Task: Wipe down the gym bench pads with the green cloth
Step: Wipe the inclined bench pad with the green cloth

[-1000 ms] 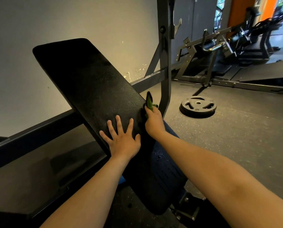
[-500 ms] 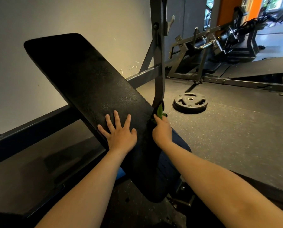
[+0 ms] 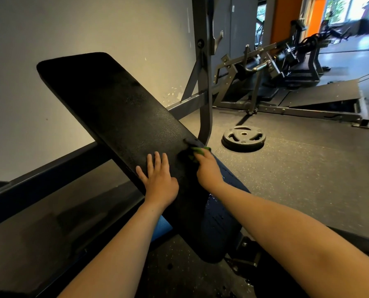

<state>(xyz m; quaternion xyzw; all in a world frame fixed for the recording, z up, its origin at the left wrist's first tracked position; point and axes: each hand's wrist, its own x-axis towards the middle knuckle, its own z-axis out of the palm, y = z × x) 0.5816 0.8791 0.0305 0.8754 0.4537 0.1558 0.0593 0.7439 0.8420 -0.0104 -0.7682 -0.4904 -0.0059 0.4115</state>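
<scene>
1. The back pad [image 3: 119, 117] has its long axis on a slant. The far end is up and to the left, well beyond your left fingertips, and the near end runs down under your wrists. Its face tilts up toward you.
2. The green cloth [image 3: 199, 150] is bunched. Only a small tuft shows, poking out past your right knuckles and touching the pad's right edge.
3. Your left hand [image 3: 160, 179] lies flat on the pad. Its fingers are straight and close together, the thumb is spread toward your right hand, and it holds nothing.
4. Your right hand [image 3: 207, 171] is curled round the cloth, just beside your left thumb (its fingertips are hidden behind the back of the hand, so the exact grip can't be made out).
5. The seat pad [image 3: 224, 222] sits below your right wrist. Your forearm and the back pad's lower end partly cover it, and its far side is lost in shadow.
6. Just beyond your right fingers a grey upright post [image 3: 204, 93] rises and is cut off at the top edge. Further right, a weight plate [image 3: 243, 138] lies flat on the floor.
</scene>
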